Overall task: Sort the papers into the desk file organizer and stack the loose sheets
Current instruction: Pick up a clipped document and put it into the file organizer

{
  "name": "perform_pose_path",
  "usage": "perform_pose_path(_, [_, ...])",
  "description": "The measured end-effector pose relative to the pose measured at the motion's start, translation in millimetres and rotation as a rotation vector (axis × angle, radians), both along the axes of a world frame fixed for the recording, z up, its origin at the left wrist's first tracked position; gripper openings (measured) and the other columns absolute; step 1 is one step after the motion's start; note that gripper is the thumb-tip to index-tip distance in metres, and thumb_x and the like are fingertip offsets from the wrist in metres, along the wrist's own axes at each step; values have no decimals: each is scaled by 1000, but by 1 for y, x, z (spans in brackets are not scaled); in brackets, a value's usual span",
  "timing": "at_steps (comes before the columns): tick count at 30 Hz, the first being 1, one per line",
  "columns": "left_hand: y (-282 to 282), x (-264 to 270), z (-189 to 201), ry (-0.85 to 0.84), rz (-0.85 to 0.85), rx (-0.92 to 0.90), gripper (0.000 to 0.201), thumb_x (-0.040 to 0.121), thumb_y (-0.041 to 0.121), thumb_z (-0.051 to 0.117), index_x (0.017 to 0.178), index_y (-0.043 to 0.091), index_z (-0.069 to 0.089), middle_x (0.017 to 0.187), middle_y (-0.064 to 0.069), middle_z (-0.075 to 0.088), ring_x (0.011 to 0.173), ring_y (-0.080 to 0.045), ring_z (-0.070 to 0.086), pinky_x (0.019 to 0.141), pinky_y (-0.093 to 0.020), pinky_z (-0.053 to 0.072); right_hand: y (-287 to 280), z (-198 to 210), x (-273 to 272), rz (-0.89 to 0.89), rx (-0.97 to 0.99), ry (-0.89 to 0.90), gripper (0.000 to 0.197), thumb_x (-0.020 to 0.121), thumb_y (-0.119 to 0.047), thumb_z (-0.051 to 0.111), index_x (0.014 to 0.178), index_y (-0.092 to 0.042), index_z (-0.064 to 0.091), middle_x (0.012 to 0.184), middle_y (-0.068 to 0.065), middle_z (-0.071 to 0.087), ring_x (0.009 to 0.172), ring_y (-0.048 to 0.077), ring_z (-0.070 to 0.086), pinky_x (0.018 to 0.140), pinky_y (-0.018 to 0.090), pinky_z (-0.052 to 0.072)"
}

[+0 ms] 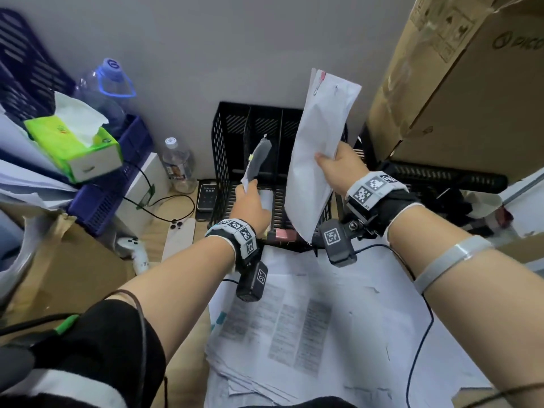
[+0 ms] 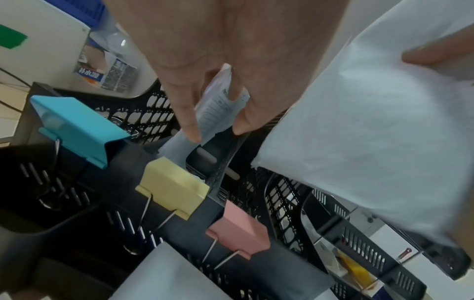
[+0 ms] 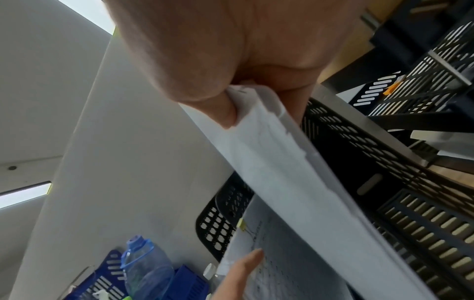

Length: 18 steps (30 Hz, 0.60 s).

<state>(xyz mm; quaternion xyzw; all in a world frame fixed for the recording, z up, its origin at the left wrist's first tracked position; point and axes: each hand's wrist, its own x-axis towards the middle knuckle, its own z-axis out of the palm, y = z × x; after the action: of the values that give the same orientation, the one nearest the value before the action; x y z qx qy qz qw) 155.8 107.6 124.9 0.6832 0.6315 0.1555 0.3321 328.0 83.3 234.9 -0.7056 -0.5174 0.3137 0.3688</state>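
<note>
A black mesh file organizer [image 1: 221, 148] with several slots stands against the wall. My left hand [image 1: 250, 201] pinches a printed paper bundle [image 1: 257, 160], edge-on and upright over the organizer's left slots; the left wrist view shows the bundle [image 2: 218, 109] between thumb and fingers. My right hand [image 1: 338, 169] grips a larger white sheaf [image 1: 318, 151], with a red-marked clip at its top, raised in front of the right slots. The right wrist view shows this sheaf [image 3: 282, 172] in my grip. A loose pile of printed sheets [image 1: 309, 319] lies on the desk before me.
Blue, yellow and pink binder clips [image 2: 177, 184] sit on the organizer's front rim. Left of it lie a phone [image 1: 206, 195], a small bottle [image 1: 179, 166], a tissue box [image 1: 76, 145] and blue baskets [image 1: 117, 184]. A cardboard box [image 1: 459, 92] stands at right over black trays [image 1: 441, 178].
</note>
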Motion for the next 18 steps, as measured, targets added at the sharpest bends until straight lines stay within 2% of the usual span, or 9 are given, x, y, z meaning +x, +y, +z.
perform_pose_path(3, [5, -1, 0, -56, -1, 6, 74, 91, 4, 49, 157, 19, 19, 155, -15, 22, 93, -28, 51, 76, -31, 43, 13, -20, -3, -92, -32, -17, 39, 94, -20, 51, 132, -10, 54, 131, 10, 61, 121, 29, 56, 99, 27, 41])
perform_pose_path(5, [6, -1, 1, -106, -11, 30, 75, 90, 4, 48, 157, 20, 20, 154, -16, 26, 105, -32, 55, 84, -31, 44, 16, -36, -5, -126, -142, -42, 39, 92, -29, 55, 124, -8, 58, 120, 11, 66, 112, 30, 59, 88, 24, 40])
perform_pose_path(8, [9, -2, -1, -138, -21, 60, 74, 90, 5, 48, 157, 20, 20, 154, -18, 29, 111, -35, 55, 89, -30, 42, 21, -53, -6, -200, -264, -6, 32, 91, -30, 50, 106, -5, 61, 64, 4, 71, 66, 21, 66, 73, 22, 49])
perform_pose_path(9, [10, -2, -3, -152, -18, 73, 73, 90, 5, 48, 157, 21, 21, 154, -18, 29, 112, -36, 56, 90, -30, 43, 24, -58, -7, -225, -266, 10, 24, 92, -27, 47, 102, -7, 58, 56, 1, 66, 52, 16, 62, 63, 23, 49])
perform_pose_path(10, [11, -3, -5, -167, -12, 85, 73, 90, 6, 48, 156, 22, 21, 154, -17, 30, 110, -37, 58, 90, -32, 46, 25, -60, -8, -241, -249, 31, 16, 93, -23, 46, 96, -9, 53, 60, 1, 65, 47, 13, 61, 58, 23, 49])
perform_pose_path(12, [14, -4, -7, -194, -3, 100, 75, 90, 8, 48, 157, 27, 20, 156, -13, 30, 106, -39, 63, 91, -39, 53, 28, -66, -11, -242, -200, 54, 16, 93, -19, 43, 79, -12, 44, 75, 11, 69, 59, 21, 70, 67, 31, 58])
perform_pose_path(14, [13, -6, -5, -214, -7, 113, 77, 90, 8, 47, 157, 32, 18, 157, -11, 30, 92, -32, 67, 88, -42, 56, 25, -69, -14, -216, -240, 12, 17, 91, -18, 44, 76, -12, 42, 78, 15, 68, 66, 32, 70, 72, 43, 59])
perform_pose_path(16, [10, -9, -3, -229, -26, 122, 78, 91, 5, 46, 157, 33, 17, 157, -8, 30, 68, -19, 59, 84, -42, 57, 19, -77, -15, -128, -364, -74, 15, 88, -20, 51, 84, -6, 50, 80, 14, 67, 71, 31, 68, 71, 38, 57])
perform_pose_path(18, [7, -13, -2, -237, -43, 123, 74, 92, 4, 48, 156, 31, 23, 156, -7, 32, 63, -12, 52, 87, -41, 56, 13, -89, -13, -27, -506, -102, 24, 79, -28, 57, 87, -5, 59, 82, 11, 70, 76, 30, 68, 75, 38, 57])
